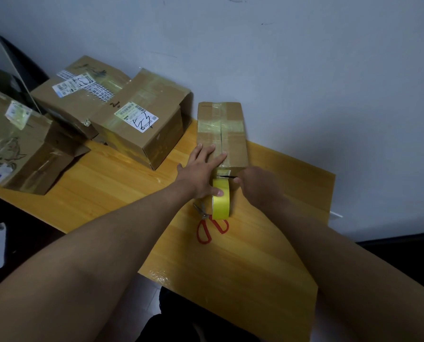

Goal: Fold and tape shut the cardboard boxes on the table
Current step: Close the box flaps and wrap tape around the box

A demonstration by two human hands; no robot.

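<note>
A narrow cardboard box (233, 144) lies on the yellow table (107, 191), its top flaps closed under clear tape. My left hand (201, 166) presses flat on the near end of its top, and its thumb touches the yellow tape roll (221, 203) standing on edge against the box's near face. A strip of tape runs from the roll up onto that face. My right hand (255, 186) is curled to the right of the roll and pinches a thin dark blade (228, 177) that points at the strip.
Red-handled scissors (209, 228) lie on the table just below the roll. Three larger labelled boxes (142, 124) (82, 95) (21, 149) crowd the table's left and back. A grey wall rises right behind them. The table's front edge is close to my body.
</note>
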